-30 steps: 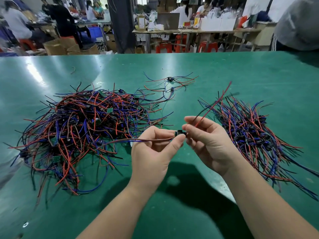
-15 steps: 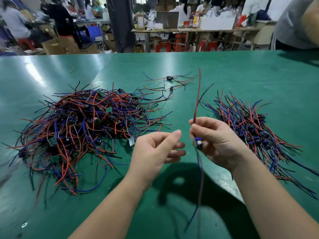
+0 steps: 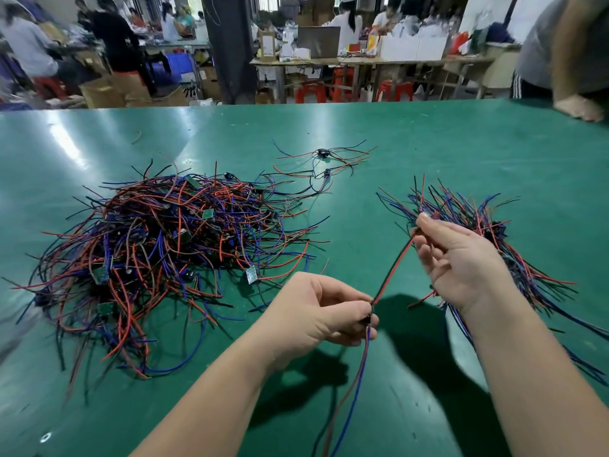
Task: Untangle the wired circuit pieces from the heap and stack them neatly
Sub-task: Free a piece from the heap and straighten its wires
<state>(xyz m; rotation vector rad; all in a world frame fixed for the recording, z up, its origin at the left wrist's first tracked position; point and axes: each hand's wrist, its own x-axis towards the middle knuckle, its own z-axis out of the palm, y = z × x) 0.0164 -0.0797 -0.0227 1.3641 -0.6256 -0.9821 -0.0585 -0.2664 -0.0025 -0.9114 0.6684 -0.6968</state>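
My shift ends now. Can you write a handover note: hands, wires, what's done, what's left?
Left hand pinches one wired piece; right hand pinches its red and black wires, drawn taut between the hands above the table.
Done: a sorted stack lies at right, behind the right hand.
Left: lay this piece on the stack, then work through the big heap at left and the few loose pieces beyond it.

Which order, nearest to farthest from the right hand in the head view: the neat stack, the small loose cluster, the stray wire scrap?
1. Neat stack: on the right, directly behind the right hand.
2. Small loose cluster: far centre of the table.
3. Stray wire scrap: far left, well beyond the cluster.
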